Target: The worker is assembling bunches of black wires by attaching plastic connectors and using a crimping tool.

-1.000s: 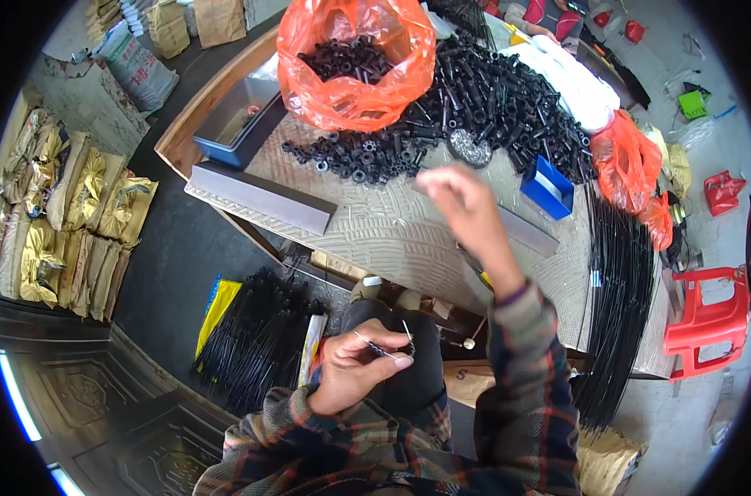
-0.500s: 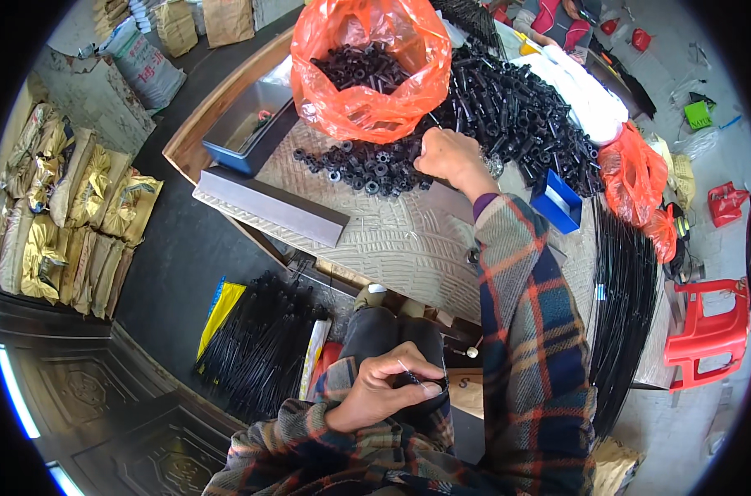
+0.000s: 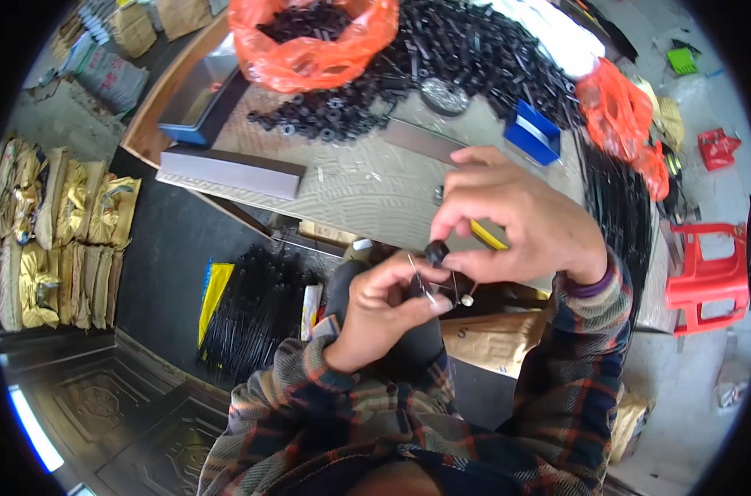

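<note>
My left hand (image 3: pixel 377 321) is closed in a pinch over my lap, with a thin metal wire (image 3: pixel 414 266) sticking up from between thumb and forefinger. Something dark sits there too, mostly hidden by the fingers. Just above it, my right hand (image 3: pixel 528 217) pinches a small black plastic part (image 3: pixel 436 251) between thumb and fingertips, close beside the left fingertips. Beyond both hands, small black rings (image 3: pixel 326 118) lie loose on the table (image 3: pixel 367 192), and a large heap of black tubular parts (image 3: pixel 474 58) spreads behind them.
An orange plastic bag (image 3: pixel 309 62) of black parts stands at the back, beside a grey bin (image 3: pixel 195 112). A metal bar (image 3: pixel 231 172) lies along the front edge. A blue box (image 3: pixel 532 134) and long black rods (image 3: pixel 615 194) are right. Bundled black rods (image 3: pixel 247 310) stand lower left.
My right hand has come back from the small parts on the table to my left hand, now carrying a black part. The left hand has stayed over my lap, and the view has shifted.
</note>
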### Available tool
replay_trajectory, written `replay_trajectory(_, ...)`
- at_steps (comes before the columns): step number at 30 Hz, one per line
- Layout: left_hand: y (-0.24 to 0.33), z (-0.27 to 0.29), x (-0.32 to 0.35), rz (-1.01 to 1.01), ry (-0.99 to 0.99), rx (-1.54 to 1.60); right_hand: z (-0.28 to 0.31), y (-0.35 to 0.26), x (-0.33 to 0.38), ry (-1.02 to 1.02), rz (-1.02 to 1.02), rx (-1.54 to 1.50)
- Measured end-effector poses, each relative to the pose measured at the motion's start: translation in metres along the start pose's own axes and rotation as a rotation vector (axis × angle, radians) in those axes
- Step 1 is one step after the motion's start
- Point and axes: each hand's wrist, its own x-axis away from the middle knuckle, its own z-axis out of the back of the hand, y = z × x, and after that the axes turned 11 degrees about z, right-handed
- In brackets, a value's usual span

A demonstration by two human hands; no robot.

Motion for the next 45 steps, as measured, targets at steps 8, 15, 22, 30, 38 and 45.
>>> replay_trajectory(8, -0.023, -0.027, -0.010, 0.034, 0.006, 0.067, -0.014, -0.009, 0.054, 0.159, 0.001, 0.143)
replay_trajectory(15, -0.030, -0.034, -0.013, -0.005, -0.005, 0.014, -0.041, -0.018, 0.069, 0.393, -0.097, 0.221)
replay_trajectory(22, -0.031, -0.034, -0.012, 0.012, 0.063, -0.021, -0.043, -0.013, 0.070, 0.488, -0.081, 0.050)
replay_trajectory(30, -0.029, -0.034, -0.012, -0.017, 0.040, -0.023, -0.052, -0.001, 0.073, 0.590, -0.068, -0.079)
replay_trajectory(38, -0.030, -0.026, -0.012, -0.042, 0.045, -0.025, -0.058, -0.007, 0.072, 0.537, 0.014, 0.185)
replay_trajectory(45, -0.035, -0.017, -0.007, -0.027, 0.010, 0.037, -0.083, 0.000, 0.067, 0.740, 0.026, 0.258)
